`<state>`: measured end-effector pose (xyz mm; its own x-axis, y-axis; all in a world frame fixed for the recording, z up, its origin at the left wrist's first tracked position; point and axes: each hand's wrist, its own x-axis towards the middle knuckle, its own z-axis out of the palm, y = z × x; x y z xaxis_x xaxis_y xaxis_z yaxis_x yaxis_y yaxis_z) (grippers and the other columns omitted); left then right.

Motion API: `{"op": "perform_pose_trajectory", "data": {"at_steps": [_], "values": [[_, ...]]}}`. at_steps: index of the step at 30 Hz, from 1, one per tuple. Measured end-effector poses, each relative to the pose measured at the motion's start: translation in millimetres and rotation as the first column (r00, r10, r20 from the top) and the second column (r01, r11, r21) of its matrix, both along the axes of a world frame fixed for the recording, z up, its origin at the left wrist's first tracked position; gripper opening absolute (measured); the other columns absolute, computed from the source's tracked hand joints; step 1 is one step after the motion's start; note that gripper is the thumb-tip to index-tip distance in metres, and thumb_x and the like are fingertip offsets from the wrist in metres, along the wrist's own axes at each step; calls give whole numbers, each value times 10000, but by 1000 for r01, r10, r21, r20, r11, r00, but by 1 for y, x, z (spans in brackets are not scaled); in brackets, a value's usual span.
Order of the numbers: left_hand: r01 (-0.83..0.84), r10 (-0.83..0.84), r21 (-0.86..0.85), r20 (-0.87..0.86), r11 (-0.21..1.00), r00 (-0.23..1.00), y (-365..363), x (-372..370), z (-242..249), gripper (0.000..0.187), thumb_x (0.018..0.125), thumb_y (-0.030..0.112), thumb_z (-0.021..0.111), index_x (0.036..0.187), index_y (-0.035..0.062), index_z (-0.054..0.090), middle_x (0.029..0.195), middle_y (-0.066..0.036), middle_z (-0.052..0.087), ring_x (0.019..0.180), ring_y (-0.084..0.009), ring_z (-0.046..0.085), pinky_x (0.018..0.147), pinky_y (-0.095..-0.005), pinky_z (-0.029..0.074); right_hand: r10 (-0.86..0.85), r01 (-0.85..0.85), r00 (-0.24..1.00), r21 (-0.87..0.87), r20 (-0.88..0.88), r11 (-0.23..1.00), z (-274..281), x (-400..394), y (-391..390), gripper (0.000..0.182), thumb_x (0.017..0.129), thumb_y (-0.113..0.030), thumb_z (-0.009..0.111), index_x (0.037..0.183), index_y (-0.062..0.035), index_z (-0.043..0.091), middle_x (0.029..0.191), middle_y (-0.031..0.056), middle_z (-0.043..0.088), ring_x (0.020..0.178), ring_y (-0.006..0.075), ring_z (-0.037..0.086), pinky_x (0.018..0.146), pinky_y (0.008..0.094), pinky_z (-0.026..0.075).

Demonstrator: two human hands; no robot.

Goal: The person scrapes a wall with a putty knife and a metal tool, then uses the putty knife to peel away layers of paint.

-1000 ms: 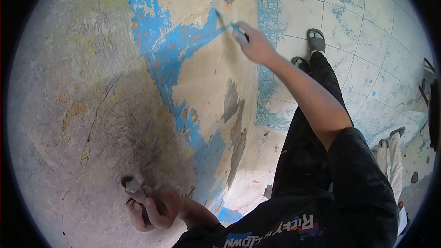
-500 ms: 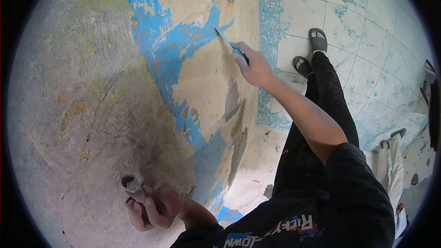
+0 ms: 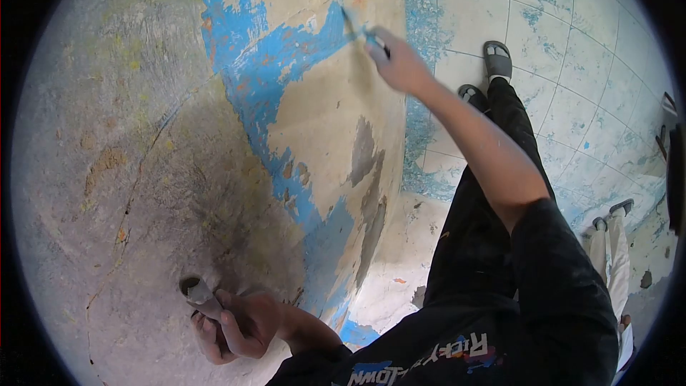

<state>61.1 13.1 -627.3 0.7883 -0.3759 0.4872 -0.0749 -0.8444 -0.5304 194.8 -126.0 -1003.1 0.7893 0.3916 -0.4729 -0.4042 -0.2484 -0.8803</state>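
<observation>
My right hand (image 3: 400, 63) is closed round the handle of a scraper (image 3: 349, 23). Its thin blade, blurred by motion, lies over the border between blue paint (image 3: 304, 48) and the cream layer (image 3: 321, 104) on the wall. At the lower left, my left hand (image 3: 239, 325) grips a grey, dusty, tube-like piece (image 3: 205, 302) with a dark rounded end. The kind of thing it is I cannot tell. That hand is close to the bare grey part of the wall (image 3: 164, 207).
Paint flakes (image 3: 420, 100) lie along the wall's foot on the pale tiled floor (image 3: 557, 64). My sandalled feet (image 3: 498, 61) stand on the tiles. Another person's light-trousered legs (image 3: 618, 257) show at the right. Grey patches (image 3: 363, 150) break the cream layer.
My right hand and the scraper have shifted up in the view, and the blade has swung steeper. My left hand has moved slightly left with the grey piece.
</observation>
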Motion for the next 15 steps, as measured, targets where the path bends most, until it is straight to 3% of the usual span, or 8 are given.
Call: {"op": "perform_pose_trajectory", "data": {"at_steps": [2,5,8,11,15], "values": [[3,-3,1,21,1000,1000,-1,1,-1,224,809,-59,795,968,37,670,1069,-122,558,999,-226,602,768,-349,572,11,-11,1000,-18,-13,1000,-12,24,0,316,1010,-311,547,1254,-112,569,846,212,628,780,358,639,747,421,502],[-69,68,46,15,997,998,-5,0,-3,257,841,-55,758,1017,74,623,1087,-121,523,1018,-249,586,800,-390,559,-9,7,999,48,42,999,5,-17,-12,316,1009,-309,550,1239,-94,571,849,205,625,777,329,619,760,409,501],[-98,101,87,-26,991,995,-4,-3,1,270,856,-60,737,1036,89,601,1098,-122,505,1026,-261,576,820,-413,551,16,-10,998,110,-59,994,19,-43,-11,309,993,-307,532,1215,-96,567,908,244,671,885,456,653,761,502,506],[-92,98,116,-46,989,994,-5,-2,4,266,856,-62,736,1035,84,603,1097,-123,506,1025,-260,573,824,-415,549,-81,81,997,25,18,996,-9,-5,4,305,994,-308,531,1223,-109,569,937,243,676,903,463,648,775,506,506],[-107,108,80,-1,991,994,-5,0,-2,267,857,-55,738,1046,78,603,1093,-122,503,1021,-260,570,825,-411,548,-73,74,997,22,-39,997,-10,18,1,300,987,-308,538,1212,-111,569,958,240,675,912,464,647,781,506,505]]}}
